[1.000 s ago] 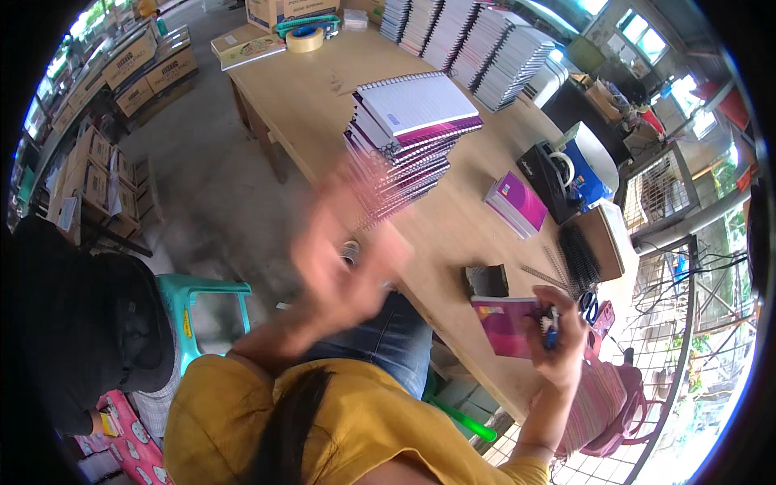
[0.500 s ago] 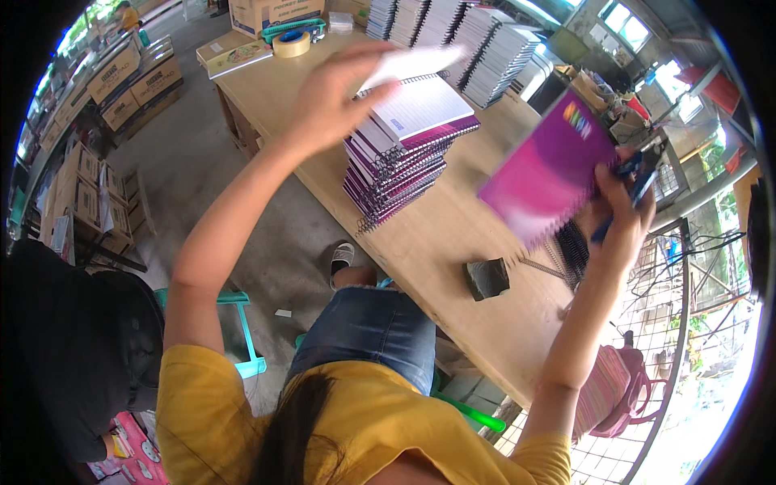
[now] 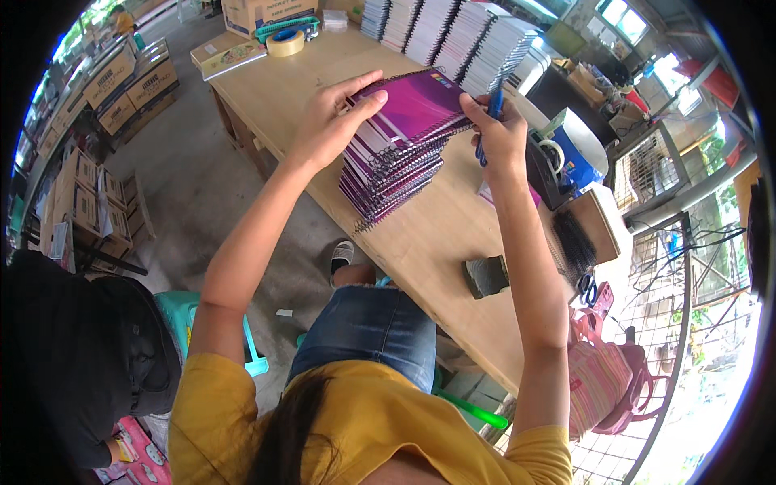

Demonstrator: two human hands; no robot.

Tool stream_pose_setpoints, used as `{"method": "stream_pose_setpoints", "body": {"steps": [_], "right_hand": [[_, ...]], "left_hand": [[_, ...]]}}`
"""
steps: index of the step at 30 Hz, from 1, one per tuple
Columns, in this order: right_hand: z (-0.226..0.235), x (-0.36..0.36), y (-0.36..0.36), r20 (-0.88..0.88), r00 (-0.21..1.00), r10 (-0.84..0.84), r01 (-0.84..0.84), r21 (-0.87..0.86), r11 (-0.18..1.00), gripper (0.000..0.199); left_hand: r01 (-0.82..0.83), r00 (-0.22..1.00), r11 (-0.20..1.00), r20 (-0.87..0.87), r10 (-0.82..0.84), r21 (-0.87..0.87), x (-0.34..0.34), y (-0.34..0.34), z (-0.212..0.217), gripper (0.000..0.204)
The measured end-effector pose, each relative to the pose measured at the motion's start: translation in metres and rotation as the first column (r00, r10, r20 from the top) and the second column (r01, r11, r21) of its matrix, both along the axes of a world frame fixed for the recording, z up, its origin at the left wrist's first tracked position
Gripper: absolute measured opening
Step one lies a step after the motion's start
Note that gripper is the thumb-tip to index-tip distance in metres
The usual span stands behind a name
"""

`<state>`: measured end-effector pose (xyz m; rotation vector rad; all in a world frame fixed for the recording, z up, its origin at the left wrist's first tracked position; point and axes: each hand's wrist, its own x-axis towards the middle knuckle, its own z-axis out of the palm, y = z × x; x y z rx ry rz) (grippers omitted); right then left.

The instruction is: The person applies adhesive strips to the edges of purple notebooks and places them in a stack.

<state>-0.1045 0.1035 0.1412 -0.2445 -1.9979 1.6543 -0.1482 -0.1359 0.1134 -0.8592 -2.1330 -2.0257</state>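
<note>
A stack of purple spiral notebooks [image 3: 392, 182] stands on the wooden table, its wire coils showing along the near sides. On top lies a notebook with a purple cover [image 3: 424, 103]. My left hand [image 3: 335, 117] pinches its left edge, thumb above and fingers at the far side. At its right corner my right hand [image 3: 503, 133] presses with the thumb while holding blue-handled pliers [image 3: 495, 101] in the palm; the tool's head is hard to make out. Partly hidden by my right forearm, another purple-and-pink notebook or cover [image 3: 487, 192] lies on the table.
Tall piles of spiral-bound pads [image 3: 449, 40] line the far side. A dark block [image 3: 485, 276], black wire coils [image 3: 574, 242] and scissors [image 3: 588, 287] lie to the right. Tape [image 3: 285, 44] sits far left. A person in black [image 3: 89, 339] is at my left.
My right hand has swung left from the table's right side to the stack, still with the pliers. The white pages my left hand lifted are down, and a purple cover now tops the stack.
</note>
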Motion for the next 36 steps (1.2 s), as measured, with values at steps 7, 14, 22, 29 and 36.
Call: {"method": "stream_pose_setpoints", "body": {"steps": [7, 14, 22, 29, 36], "right_hand": [[0.001, 0.025, 0.005, -0.095, 0.988, -0.122, 0.137, 0.172, 0.976, 0.051], [-0.080, 0.219, 0.135, -0.007, 0.935, -0.354, 0.251, 0.718, 0.650, 0.047], [-0.157, 0.315, 0.150, 0.223, 0.743, -0.631, 0.028, 0.931, 0.363, 0.049], [-0.150, 0.247, 0.185, 0.146, 0.934, -0.325, 0.102, 0.765, 0.635, 0.039], [-0.174, 0.205, 0.235, 0.037, 0.951, -0.308, 0.103, 0.899, 0.425, 0.016]], "left_hand": [[-0.261, 0.961, 0.964, -0.079, 0.265, 0.059, 0.012, 0.001, 0.016, 0.047], [0.185, 0.860, 0.978, -0.497, -0.112, 0.100, 0.161, 0.039, 0.017, 0.023], [-0.092, 0.994, 0.923, 0.015, 0.105, -0.373, -0.046, 0.310, -0.133, 0.069], [-0.072, 0.975, 0.780, 0.120, 0.185, -0.622, -0.098, 0.346, -0.149, 0.038], [0.441, 0.816, 0.896, 0.394, -0.423, 0.047, 0.036, 0.250, -0.070, 0.030]]}}
